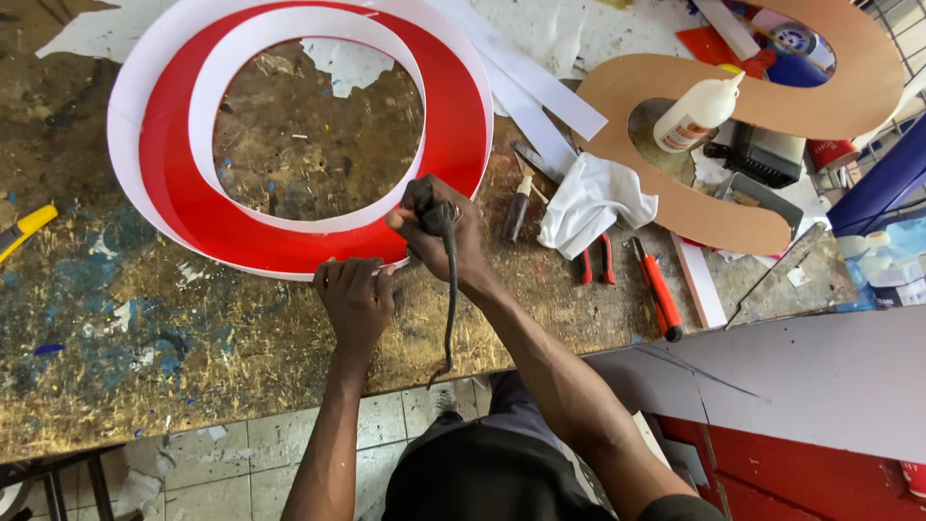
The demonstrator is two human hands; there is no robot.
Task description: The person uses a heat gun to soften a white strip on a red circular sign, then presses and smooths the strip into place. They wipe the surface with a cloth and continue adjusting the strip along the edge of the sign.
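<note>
Here, a worn, paint-stained table (193,338) is shown from above, with a large ring-shaped sign letter (309,125) lying flat on it; the letter's face is red, and a white strip forms its inner and outer walls. The left hand (355,299) is seen pressed against the near outer wall of the letter, its fingers curled together at the rim rather than spread. The right hand (439,236) is closed in a fist around a dark corded tool (429,207), which is held just at the letter's near edge; the tool's tip is hidden by the hand, so whether it touches the wall cannot be told. A dark cord (451,309) is seen hanging from the tool over the front edge of the table. To the right of the hands, a dark-handled tool (518,207), a crumpled white cloth (593,198), red-handled pliers (596,262) and a red utility knife (658,289) are laid close together. Farther right, a brown S-shaped cut-out (762,106) is shown, with a white glue bottle (696,114) lying within its lower curve. Long white strips (540,87) are laid between the ring and the cut-out. A yellow-handled tool (24,230) is visible at the left edge of the table, well apart from the hands. A tiled floor (241,453) is seen below the table.
</note>
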